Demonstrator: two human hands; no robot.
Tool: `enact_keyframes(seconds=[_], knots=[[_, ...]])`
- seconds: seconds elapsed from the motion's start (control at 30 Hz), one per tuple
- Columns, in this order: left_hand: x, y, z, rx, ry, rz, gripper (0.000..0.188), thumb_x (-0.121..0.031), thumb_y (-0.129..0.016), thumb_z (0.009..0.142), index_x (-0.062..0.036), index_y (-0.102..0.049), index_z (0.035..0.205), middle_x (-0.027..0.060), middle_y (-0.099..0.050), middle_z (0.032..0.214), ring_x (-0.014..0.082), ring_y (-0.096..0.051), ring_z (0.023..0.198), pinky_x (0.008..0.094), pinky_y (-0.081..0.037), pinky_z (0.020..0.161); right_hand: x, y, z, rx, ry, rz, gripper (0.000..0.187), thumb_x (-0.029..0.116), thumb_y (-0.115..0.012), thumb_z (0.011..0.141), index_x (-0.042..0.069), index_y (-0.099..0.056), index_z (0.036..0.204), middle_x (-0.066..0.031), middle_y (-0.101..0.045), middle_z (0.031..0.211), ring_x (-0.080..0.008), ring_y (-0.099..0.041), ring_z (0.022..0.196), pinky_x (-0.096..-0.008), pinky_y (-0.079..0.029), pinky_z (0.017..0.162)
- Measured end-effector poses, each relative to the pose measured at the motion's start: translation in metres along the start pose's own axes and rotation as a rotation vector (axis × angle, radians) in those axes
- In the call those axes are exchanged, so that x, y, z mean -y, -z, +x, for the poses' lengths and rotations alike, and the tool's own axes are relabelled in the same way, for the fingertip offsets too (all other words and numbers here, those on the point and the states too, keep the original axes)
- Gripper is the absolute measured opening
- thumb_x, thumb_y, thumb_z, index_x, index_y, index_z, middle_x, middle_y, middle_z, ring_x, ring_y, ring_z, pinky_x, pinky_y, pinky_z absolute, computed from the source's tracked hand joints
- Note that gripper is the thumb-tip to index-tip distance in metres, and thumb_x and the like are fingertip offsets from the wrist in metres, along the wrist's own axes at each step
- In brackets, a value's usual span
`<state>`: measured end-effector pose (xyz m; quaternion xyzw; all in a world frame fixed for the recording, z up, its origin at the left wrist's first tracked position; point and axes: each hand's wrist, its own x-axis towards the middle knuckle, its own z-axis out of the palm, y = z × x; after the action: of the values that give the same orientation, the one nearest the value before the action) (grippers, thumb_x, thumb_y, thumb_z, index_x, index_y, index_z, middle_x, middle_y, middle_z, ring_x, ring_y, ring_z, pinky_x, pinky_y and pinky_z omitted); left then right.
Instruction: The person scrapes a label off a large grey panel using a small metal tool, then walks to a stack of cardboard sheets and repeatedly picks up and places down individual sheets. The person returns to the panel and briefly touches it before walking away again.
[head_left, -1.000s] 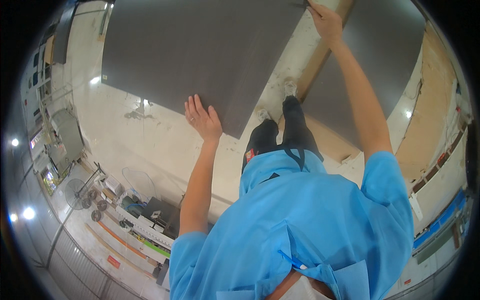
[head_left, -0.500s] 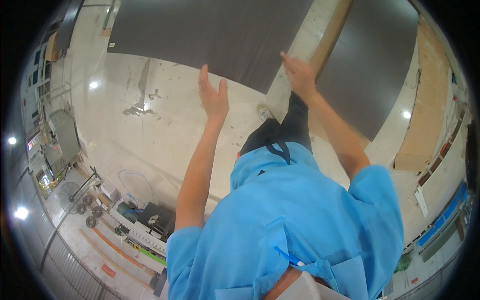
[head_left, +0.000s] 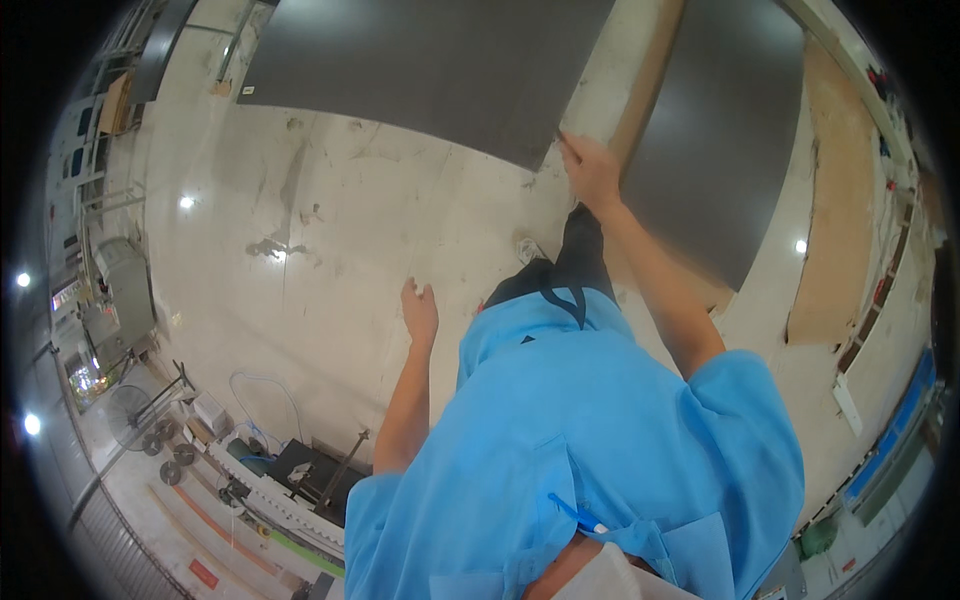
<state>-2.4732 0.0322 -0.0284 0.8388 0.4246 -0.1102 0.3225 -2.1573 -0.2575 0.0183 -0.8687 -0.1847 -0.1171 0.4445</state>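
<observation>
A large dark wood-grain panel [head_left: 430, 70] spans the top of the head view, its near corner pointing toward me. My right hand [head_left: 592, 172] is at that panel's right edge, just beyond the corner. Its fingers are bent and closed at the edge; the fingertips are partly hidden. Lower and to the left, my left hand [head_left: 421, 312] hangs over the floor, away from the panel. The fingers of that hand are loosely curled and apart, with nothing in them.
A second dark panel [head_left: 720, 140] lies on the right, with a brown strip [head_left: 645, 95] along its left side. Farther right is a tan sheet [head_left: 832, 200]. Lower left stand a fan [head_left: 128, 408] and a long machine bed [head_left: 275, 500]. The pale floor [head_left: 330, 230] is stained.
My left hand has drawn back from near the dark panel's edge toward my body. My right hand has lowered slightly, its fingers now more bent. The panel's near corner has shifted slightly up and right.
</observation>
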Motion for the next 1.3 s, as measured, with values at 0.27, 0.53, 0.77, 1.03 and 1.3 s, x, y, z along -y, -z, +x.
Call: enact_keyframes(seconds=[0.27,0.53,0.77,1.03,1.3], knots=[[-0.067,-0.005,0.0,-0.025,-0.327,-0.207,0.043,-0.022,-0.057,0.101,-0.0008,-0.054,0.139,0.0184,-0.063,0.132,0.0303,-0.066,0.112,0.0401,-0.052,0.094,0.019,-0.022,-0.078,0.702,0.411,-0.082,0.027,0.014,-0.065,0.089,0.016,-0.073,0.114,-0.0119,-0.065,0.083,-0.0324,-0.066,0.082,-0.0458,-0.054,0.072],[-0.251,-0.029,0.05,-0.099,-1.009,0.077,0.043,-0.021,-0.063,0.096,-0.0124,-0.058,0.138,0.0099,-0.061,0.138,0.0313,-0.054,0.13,0.0447,-0.044,0.108,-0.01,0.029,-0.127,0.132,-0.669,0.29,0.028,0.028,-0.069,0.091,0.001,-0.073,0.095,-0.0101,-0.07,0.077,-0.0214,-0.067,0.073,-0.0357,-0.051,0.068],[-0.333,-0.074,0.082,-0.098,-1.219,0.454,0.05,-0.031,-0.048,0.105,-0.0292,-0.042,0.155,-0.0018,-0.039,0.162,0.0283,-0.031,0.151,0.0487,-0.024,0.124,-0.112,0.125,-0.172,-0.045,-0.983,0.276,0.024,0.022,-0.065,0.097,0.0,-0.069,0.103,-0.0044,-0.061,0.069,-0.0111,-0.056,0.06,-0.0297,-0.046,0.056],[-0.41,-0.093,0.127,-0.083,-1.23,0.513,0.051,-0.032,-0.044,0.106,-0.0306,-0.038,0.157,0.0014,-0.035,0.165,0.0317,-0.029,0.152,0.0522,-0.022,0.124,-0.125,0.138,-0.263,-0.115,-1.378,0.402,0.018,0.012,-0.053,0.099,0.002,-0.063,0.111,-0.0092,-0.065,0.076,-0.014,-0.06,0.059,-0.0302,-0.048,0.052],[-0.38,-0.08,0.106,-0.064,-1.188,0.48,0.052,-0.03,-0.042,0.107,-0.0213,-0.037,0.158,0.0059,-0.035,0.165,0.0341,-0.028,0.152,0.0549,-0.022,0.123,-0.135,0.107,-0.243,0.125,-1.159,-0.179,0.031,0.02,-0.058,0.094,-0.003,-0.067,0.112,-0.0223,-0.071,0.099,-0.037,-0.07,0.094,-0.0446,-0.052,0.084]])
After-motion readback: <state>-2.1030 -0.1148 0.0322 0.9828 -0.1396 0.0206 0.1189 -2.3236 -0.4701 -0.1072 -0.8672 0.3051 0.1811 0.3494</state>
